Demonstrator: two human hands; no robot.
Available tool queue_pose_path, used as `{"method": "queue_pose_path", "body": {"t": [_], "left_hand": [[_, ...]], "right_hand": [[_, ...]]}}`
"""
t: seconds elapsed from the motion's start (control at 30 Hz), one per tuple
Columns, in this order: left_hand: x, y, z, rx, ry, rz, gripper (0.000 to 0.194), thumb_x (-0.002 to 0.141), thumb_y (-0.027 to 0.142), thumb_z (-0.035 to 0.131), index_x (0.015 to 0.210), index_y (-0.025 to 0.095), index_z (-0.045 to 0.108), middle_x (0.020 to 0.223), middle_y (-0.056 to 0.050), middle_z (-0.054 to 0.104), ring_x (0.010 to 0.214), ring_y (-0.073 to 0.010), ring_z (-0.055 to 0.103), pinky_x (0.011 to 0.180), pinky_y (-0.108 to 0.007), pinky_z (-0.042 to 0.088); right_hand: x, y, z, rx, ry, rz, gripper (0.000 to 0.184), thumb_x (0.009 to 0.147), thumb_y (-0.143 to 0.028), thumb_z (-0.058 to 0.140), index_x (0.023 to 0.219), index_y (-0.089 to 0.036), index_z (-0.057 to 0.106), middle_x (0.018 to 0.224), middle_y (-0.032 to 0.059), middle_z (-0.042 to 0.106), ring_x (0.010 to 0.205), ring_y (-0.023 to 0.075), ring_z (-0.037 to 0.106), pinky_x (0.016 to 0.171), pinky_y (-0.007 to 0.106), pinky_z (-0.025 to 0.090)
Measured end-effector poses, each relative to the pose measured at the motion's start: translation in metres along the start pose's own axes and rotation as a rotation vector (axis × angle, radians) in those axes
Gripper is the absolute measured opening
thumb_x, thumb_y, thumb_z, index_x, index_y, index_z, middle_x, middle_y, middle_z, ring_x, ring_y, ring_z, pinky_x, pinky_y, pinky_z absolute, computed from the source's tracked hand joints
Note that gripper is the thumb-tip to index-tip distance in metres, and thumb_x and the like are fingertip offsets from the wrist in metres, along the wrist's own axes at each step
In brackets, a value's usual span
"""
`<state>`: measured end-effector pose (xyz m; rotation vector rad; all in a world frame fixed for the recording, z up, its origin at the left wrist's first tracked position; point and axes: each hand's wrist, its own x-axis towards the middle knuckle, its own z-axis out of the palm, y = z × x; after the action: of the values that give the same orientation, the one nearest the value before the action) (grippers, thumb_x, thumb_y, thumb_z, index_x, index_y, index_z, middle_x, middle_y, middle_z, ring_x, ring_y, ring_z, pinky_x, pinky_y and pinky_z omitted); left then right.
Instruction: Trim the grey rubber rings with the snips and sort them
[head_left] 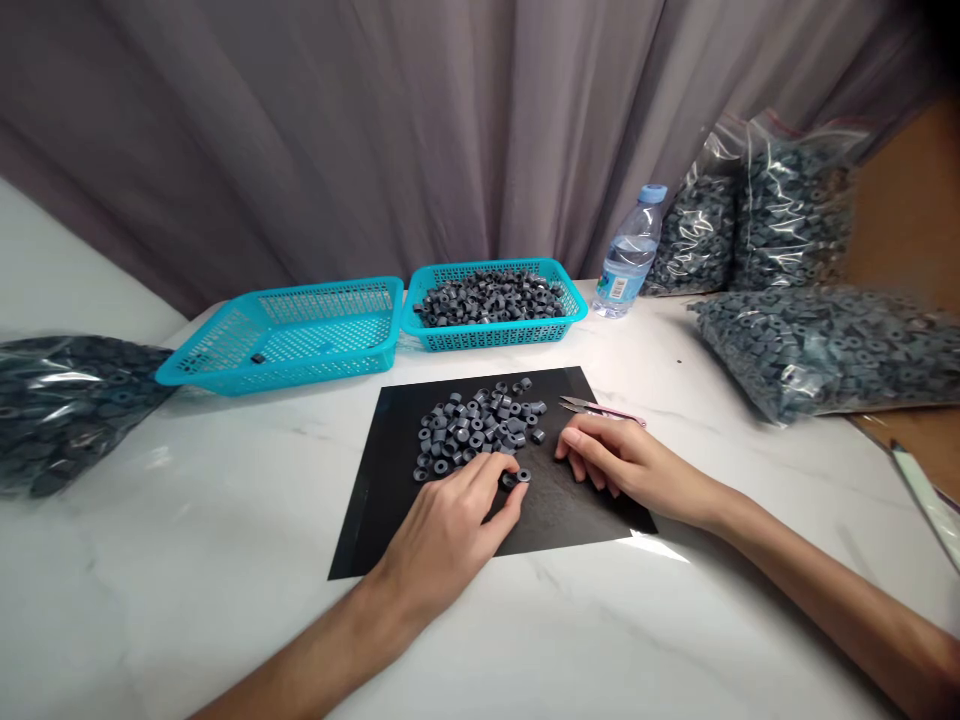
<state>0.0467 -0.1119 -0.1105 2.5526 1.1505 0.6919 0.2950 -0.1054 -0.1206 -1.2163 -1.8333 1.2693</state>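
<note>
Left hand: the left hand [448, 515] reaches over the near side of the black mat [367, 525], thumb and forefinger apart around two grey rings; whether the grip presses on them cannot be told.
Two rings: the two grey rings [523, 476] sit side by side at the fingertips, just right of the pile.
Right hand: the right hand [630, 462] rests at the mat's right edge, fingers curled and thumb close to the forefinger; whether the grip is closed on anything is hidden.
Pile: the loose ring pile [476, 425] lies spread on the middle of the mat, with a few strays at its far and right sides.
Pointed tool: a slim metal tool [600, 408] lies just beyond the right hand, across the mat's edge.
Right basket: a blue basket [495, 338] beyond the mat holds many similar dark pieces.
Left basket: a second blue basket [300, 378], beside it, has a small dark piece [257, 357] in it.
Bottle: a clear water bottle [628, 262] with a blue cap stands right of the baskets.
Bags: filled clear bags [840, 345] crowd the right side; another bag [71, 410] lies at far left.
Surroundings: white marbled worktop [225, 570], grey curtain [375, 130] behind.
</note>
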Motion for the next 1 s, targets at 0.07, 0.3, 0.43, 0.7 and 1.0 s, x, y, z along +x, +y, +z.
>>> {"method": "queue_pose_path", "body": {"t": [0.07,0.3,0.43,0.7,1.0], "left_hand": [[0.001,0.000,0.000,0.000,-0.014,0.012,0.005,0.098,0.020,0.060,0.103,0.020,0.061,0.076,0.004,0.057,0.060,-0.0124,0.056,0.058,-0.025,0.042],[0.004,0.001,-0.002,0.040,-0.029,0.043,0.004,0.099,0.023,0.059,0.097,0.020,0.058,0.070,0.006,0.051,0.055,-0.0112,0.052,0.055,-0.024,0.039],[0.004,0.002,-0.002,0.028,-0.034,0.037,0.003,0.098,0.021,0.059,0.097,0.019,0.057,0.069,0.006,0.049,0.055,-0.0112,0.054,0.056,-0.024,0.040],[0.003,0.001,-0.002,0.027,-0.062,0.030,0.015,0.094,0.013,0.051,0.106,0.020,0.055,0.075,0.005,0.052,0.063,-0.0128,0.058,0.060,-0.027,0.041],[0.002,0.001,-0.004,-0.011,-0.019,0.048,0.022,0.093,0.022,0.059,0.115,0.023,0.056,0.098,-0.001,0.057,0.080,-0.0149,0.063,0.066,-0.027,0.050]], "right_hand": [[0.000,0.000,0.000,-0.005,0.001,-0.005,0.043,0.106,-0.054,0.040,0.098,-0.018,0.060,0.078,0.0005,0.058,0.063,0.0106,0.051,0.054,0.021,0.043],[-0.002,-0.002,0.006,-0.188,0.048,-0.152,0.032,0.104,-0.047,0.050,0.094,-0.019,0.061,0.073,-0.0006,0.058,0.063,0.0116,0.051,0.057,0.024,0.041],[-0.004,-0.004,0.017,-0.407,0.043,-0.352,0.024,0.102,-0.037,0.057,0.118,-0.020,0.061,0.088,0.0025,0.060,0.073,0.0137,0.056,0.063,0.026,0.045],[-0.003,-0.004,0.021,-0.524,0.063,-0.422,0.021,0.104,-0.026,0.050,0.119,-0.020,0.064,0.094,0.0046,0.059,0.076,0.0147,0.057,0.066,0.027,0.045],[-0.002,0.000,0.019,-0.371,0.070,-0.420,0.017,0.103,-0.030,0.057,0.109,-0.018,0.067,0.083,0.0007,0.057,0.071,0.0117,0.054,0.064,0.025,0.040]]}}
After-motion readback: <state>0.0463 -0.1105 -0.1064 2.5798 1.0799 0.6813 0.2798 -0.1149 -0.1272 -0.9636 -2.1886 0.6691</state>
